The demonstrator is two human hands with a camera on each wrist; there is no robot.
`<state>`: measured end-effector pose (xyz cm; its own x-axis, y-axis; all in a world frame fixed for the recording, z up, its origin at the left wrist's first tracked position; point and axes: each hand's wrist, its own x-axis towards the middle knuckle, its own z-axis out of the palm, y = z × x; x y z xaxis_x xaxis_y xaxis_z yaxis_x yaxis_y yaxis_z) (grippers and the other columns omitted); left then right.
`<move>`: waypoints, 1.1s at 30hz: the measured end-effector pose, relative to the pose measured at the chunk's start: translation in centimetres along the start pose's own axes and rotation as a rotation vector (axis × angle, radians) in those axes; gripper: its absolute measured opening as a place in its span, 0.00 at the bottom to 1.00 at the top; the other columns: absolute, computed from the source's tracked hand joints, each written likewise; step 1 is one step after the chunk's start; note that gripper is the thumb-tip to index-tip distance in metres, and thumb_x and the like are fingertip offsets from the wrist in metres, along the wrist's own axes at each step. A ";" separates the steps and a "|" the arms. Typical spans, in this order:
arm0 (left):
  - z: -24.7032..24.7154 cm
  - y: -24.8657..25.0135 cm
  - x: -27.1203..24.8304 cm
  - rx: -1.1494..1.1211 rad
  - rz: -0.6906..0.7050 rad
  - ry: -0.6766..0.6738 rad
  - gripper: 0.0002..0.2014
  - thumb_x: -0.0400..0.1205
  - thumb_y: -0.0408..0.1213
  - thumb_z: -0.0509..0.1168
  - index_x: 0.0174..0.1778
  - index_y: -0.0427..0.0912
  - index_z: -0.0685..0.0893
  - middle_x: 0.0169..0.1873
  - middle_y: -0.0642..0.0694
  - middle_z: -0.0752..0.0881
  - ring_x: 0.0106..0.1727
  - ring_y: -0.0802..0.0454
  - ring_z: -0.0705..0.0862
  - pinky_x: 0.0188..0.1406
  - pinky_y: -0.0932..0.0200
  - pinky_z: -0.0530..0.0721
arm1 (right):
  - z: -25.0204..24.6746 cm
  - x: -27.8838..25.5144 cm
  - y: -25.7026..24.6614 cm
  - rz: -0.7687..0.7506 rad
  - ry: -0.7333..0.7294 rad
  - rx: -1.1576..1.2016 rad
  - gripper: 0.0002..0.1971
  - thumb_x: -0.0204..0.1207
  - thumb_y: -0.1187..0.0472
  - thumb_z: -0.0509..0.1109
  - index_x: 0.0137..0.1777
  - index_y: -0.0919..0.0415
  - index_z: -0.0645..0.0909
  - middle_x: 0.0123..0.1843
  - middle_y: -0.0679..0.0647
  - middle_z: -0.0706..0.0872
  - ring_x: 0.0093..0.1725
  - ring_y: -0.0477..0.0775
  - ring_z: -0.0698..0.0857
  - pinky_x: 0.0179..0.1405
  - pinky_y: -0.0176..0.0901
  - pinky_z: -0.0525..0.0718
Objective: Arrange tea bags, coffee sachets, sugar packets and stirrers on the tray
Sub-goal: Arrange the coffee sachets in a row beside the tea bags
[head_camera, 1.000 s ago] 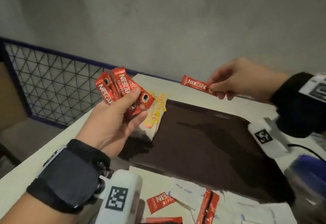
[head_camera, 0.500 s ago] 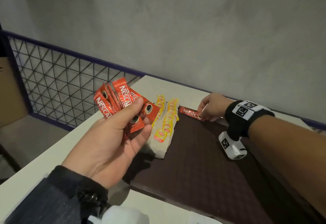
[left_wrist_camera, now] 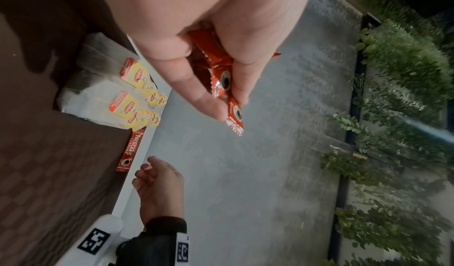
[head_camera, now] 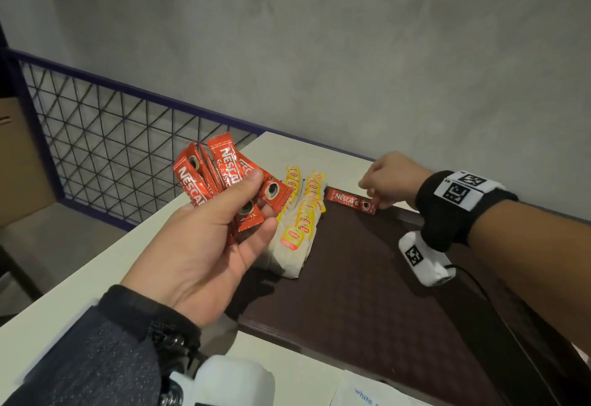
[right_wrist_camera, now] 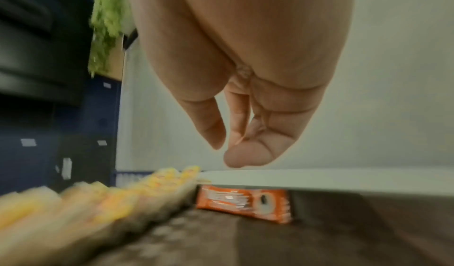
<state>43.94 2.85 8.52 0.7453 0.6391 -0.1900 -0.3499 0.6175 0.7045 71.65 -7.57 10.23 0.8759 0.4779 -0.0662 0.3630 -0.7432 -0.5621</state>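
Note:
My left hand [head_camera: 256,207] is raised over the tray's left edge and grips a fan of several red Nescafe coffee sachets [head_camera: 220,175], also seen between thumb and fingers [left_wrist_camera: 226,84]. One coffee sachet [head_camera: 350,201] lies flat at the far edge of the dark brown tray [head_camera: 367,293], just right of two rows of yellow-tagged tea bags [head_camera: 300,226]. My right hand [head_camera: 374,192] hovers at that sachet's right end with fingers loosely curled. In the right wrist view the right hand [right_wrist_camera: 228,152] is empty and above the lone sachet [right_wrist_camera: 243,202].
The tray sits on a white table [head_camera: 96,271] against a grey wall. A blue wire fence [head_camera: 112,149] runs along the left, with a cardboard box [head_camera: 19,162] beyond it. A white sugar packet [head_camera: 367,397] lies at the near table edge.
My right hand carried one sachet down from the air to the tray's far edge beside the tea bags, then let go of it. The left hand kept its bundle.

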 end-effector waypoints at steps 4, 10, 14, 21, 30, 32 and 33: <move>0.1 0.4 -0.3 -0.008 -0.003 0.037 0.07 0.73 0.37 0.78 0.39 0.37 0.90 0.32 0.42 0.91 0.26 0.56 0.88 0.20 0.66 0.85 | 2.1 -3.7 -1.3 0.076 -0.252 0.163 0.12 0.82 0.75 0.66 0.63 0.78 0.82 0.40 0.65 0.87 0.29 0.56 0.86 0.33 0.46 0.89; 0.2 0.4 -0.5 -0.016 -0.009 0.046 0.07 0.74 0.36 0.77 0.42 0.36 0.90 0.33 0.42 0.92 0.27 0.56 0.88 0.20 0.66 0.85 | 4.7 -6.6 -2.7 0.016 -0.454 -0.152 0.22 0.82 0.79 0.54 0.73 0.68 0.74 0.44 0.65 0.83 0.31 0.52 0.86 0.28 0.45 0.90; 0.3 0.3 -0.6 -0.015 -0.014 0.044 0.07 0.75 0.36 0.77 0.41 0.36 0.90 0.33 0.42 0.92 0.26 0.56 0.88 0.20 0.66 0.85 | 5.3 -6.7 -3.3 -0.015 -0.448 -0.176 0.28 0.80 0.78 0.52 0.79 0.65 0.72 0.51 0.67 0.84 0.37 0.55 0.88 0.40 0.53 0.93; 0.3 0.2 -0.4 -0.004 -0.009 0.031 0.08 0.72 0.37 0.78 0.42 0.37 0.90 0.34 0.43 0.92 0.27 0.57 0.88 0.20 0.67 0.85 | 5.5 -6.8 -3.2 -0.008 -0.416 -0.102 0.24 0.81 0.76 0.57 0.76 0.65 0.75 0.54 0.64 0.82 0.36 0.54 0.85 0.36 0.48 0.91; 0.2 -0.5 -0.4 0.051 -0.003 0.001 0.09 0.73 0.36 0.78 0.45 0.36 0.91 0.33 0.41 0.92 0.27 0.55 0.90 0.21 0.65 0.86 | 5.3 -7.1 -4.1 0.030 -0.409 -0.112 0.18 0.83 0.76 0.58 0.70 0.69 0.76 0.52 0.68 0.84 0.33 0.55 0.85 0.35 0.49 0.91; 0.2 -0.7 -0.4 0.063 -0.008 -0.006 0.09 0.74 0.36 0.78 0.46 0.36 0.91 0.33 0.41 0.92 0.27 0.55 0.90 0.21 0.65 0.86 | 4.3 -7.5 -4.3 0.042 -0.402 -0.143 0.11 0.83 0.73 0.60 0.62 0.73 0.79 0.44 0.65 0.84 0.31 0.55 0.86 0.35 0.48 0.92; 0.2 -0.8 -0.4 0.067 -0.013 -0.012 0.09 0.74 0.35 0.78 0.45 0.35 0.91 0.33 0.41 0.92 0.27 0.54 0.90 0.22 0.64 0.87 | 3.7 -7.7 -4.3 0.025 -0.383 -0.137 0.11 0.83 0.72 0.62 0.61 0.74 0.81 0.42 0.64 0.85 0.30 0.55 0.86 0.34 0.47 0.92</move>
<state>44.03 2.01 8.19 0.7563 0.6254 -0.1921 -0.3016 0.5938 0.7459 62.16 -6.29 10.07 0.7129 0.5795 -0.3949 0.4046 -0.7998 -0.4434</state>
